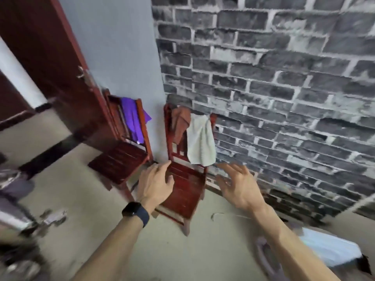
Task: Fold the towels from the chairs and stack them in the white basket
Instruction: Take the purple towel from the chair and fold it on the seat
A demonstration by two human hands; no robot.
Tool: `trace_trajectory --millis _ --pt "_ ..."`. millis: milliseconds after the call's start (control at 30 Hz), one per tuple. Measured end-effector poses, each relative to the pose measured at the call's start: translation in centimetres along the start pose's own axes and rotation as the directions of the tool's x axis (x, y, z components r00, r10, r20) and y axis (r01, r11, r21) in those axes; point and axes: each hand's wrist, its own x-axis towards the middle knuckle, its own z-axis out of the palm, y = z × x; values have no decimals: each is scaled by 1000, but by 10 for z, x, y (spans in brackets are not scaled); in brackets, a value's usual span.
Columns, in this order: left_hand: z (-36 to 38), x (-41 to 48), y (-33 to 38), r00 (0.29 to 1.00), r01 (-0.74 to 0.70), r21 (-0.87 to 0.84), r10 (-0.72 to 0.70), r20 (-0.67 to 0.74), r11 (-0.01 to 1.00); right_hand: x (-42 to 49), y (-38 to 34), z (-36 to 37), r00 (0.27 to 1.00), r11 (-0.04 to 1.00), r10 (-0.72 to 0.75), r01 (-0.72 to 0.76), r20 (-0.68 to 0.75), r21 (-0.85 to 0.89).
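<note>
Two small red wooden chairs stand against the wall. A purple towel (133, 120) hangs over the back of the left chair (119, 159). On the back of the right chair (183, 191) hang a brown towel (180, 124) and a white towel (200, 140), side by side. My left hand (155, 183), with a dark watch on its wrist, hovers over the right chair's seat with relaxed fingers and holds nothing. My right hand (237, 185) is spread open just below and right of the white towel, not touching it. No white basket is in view.
A grey brick-pattern wall (284, 88) runs behind the right chair, and a dark red door (50, 67) stands open at left. A pale blue object (328, 248) lies at lower right. Blurred clutter fills the lower left; a thin white cord (225, 214) lies on the floor.
</note>
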Motion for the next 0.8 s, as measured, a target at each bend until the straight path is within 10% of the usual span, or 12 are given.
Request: trace_trajectory --millis 367,800 --pt "-105 88 -250 956 277 0 -275 -97 961 195 -186 159 963 964 -252 242 94 109" --pt "-94 247 -416 923 385 -21 -386 2 922 388 -233 303 958 986 -116 78 263 150"
